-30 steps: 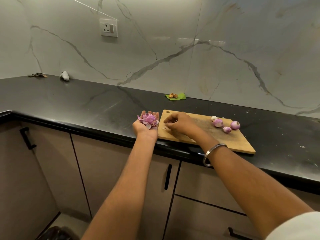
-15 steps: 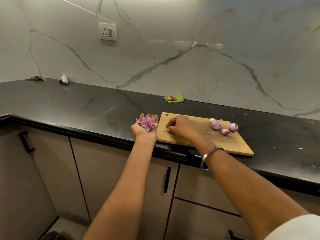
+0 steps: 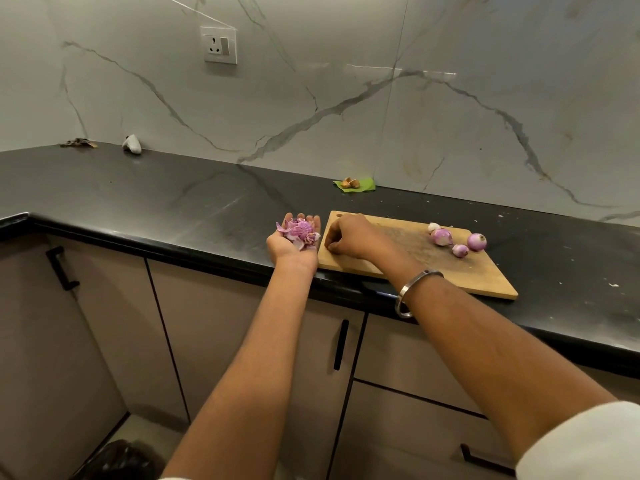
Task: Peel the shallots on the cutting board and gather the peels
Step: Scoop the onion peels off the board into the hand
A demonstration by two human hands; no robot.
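A wooden cutting board [image 3: 485, 275] lies on the black counter. Several peeled purple shallots [image 3: 457, 240] sit near its far right side. My left hand [image 3: 294, 245] is held palm up just left of the board, cupping a heap of purple peels [image 3: 299, 232]. My right hand [image 3: 349, 237] rests on the board's left end, fingers curled down onto the wood; whether they pinch a scrap is hidden under the hand.
The black counter [image 3: 173, 209] runs along a marble wall with a socket [image 3: 220, 46]. A green leaf with small brown pieces [image 3: 353, 184] lies behind the board. A white object [image 3: 131, 144] sits far left. A dark bin [image 3: 114, 462] stands on the floor below.
My right hand has slid a little along the board's left end, covering the small white scraps seen earlier. The left hand stays cupped with the peels.
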